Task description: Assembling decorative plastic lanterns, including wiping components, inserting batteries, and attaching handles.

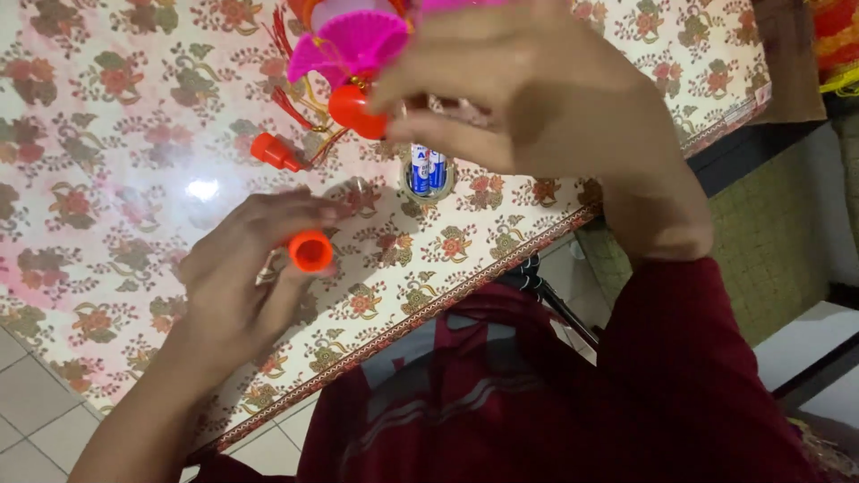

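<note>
Two orange caps [310, 250], two batteries [428, 170]

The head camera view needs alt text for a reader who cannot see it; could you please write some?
Seen from above, a person's right hand holds up a pink and orange toy lantern, while the left hand grips an orange tube-shaped piece. Below them, a floral tablecloth bears a loose orange cap and a pack of blue batteries.

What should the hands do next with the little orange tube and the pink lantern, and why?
Probably bring the orange tube in the left hand up toward the lantern held by the right hand; they are apart, and the lantern's red bottom piece faces the tube.
</note>
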